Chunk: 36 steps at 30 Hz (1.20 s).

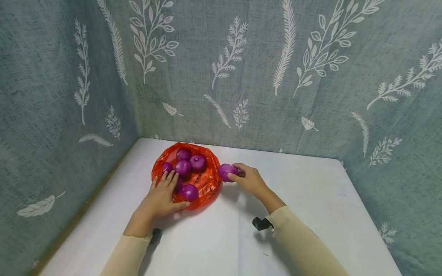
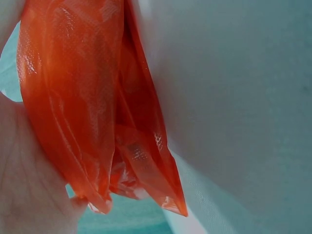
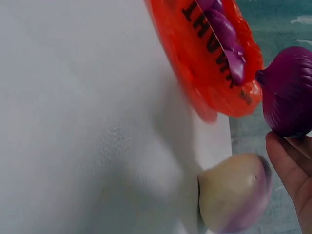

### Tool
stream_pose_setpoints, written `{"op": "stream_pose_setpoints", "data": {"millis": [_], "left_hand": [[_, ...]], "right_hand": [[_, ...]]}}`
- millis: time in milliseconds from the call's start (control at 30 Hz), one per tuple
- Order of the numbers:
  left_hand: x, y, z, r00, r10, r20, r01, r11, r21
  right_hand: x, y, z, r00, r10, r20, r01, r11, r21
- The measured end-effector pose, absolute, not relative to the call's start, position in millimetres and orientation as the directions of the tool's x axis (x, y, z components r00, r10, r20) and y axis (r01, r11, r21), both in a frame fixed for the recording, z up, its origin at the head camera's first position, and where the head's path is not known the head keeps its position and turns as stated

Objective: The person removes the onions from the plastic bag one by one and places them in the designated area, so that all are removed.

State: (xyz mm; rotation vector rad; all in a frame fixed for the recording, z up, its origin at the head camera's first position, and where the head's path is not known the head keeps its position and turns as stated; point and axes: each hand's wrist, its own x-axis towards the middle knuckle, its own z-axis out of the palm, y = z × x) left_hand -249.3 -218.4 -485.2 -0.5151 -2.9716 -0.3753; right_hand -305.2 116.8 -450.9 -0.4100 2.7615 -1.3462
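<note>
An orange-red plastic bag (image 1: 207,191) lies with its mouth spread wide, and several purple onions (image 1: 183,168) sit inside it. Over the bag's near left rim rests my left hand (image 1: 160,199), its fingers extended across to the onions and its thumb along the front edge. In the left wrist view, the palm lies against the bag's crinkled side (image 2: 73,97). Just outside the right rim, my right hand (image 1: 253,182) holds another purple onion (image 1: 227,172) between thumb and fingers. The right wrist view shows that onion (image 3: 290,92) raised above the table, its pointed end towards the bag.
A rounded cream-and-purple vegetable (image 3: 234,195), its kind unclear, appears below the held onion in the right wrist view. The white table (image 1: 310,214) meets a grey-green leaf-patterned cloth (image 1: 259,115) at the back and sides. Dark devices (image 1: 261,223) sit at both wrists.
</note>
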Motion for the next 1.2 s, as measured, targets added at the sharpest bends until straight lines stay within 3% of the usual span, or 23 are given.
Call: {"op": "stream_pose_setpoints", "data": {"millis": [533,1200], "left_hand": [[-248,-217,-484,-0.936,0.32,0.144,0.346,0.91,0.228],[-250,-218,-482,-0.939,0.318,0.128,0.34,0.91,0.236]], "right_hand": [[-298,160,-447,-0.976,-0.214,0.046,-0.172,0.616,-0.769],[-290,205,-454,-0.972,-0.207,0.11,-0.217,0.62,-0.754]]}}
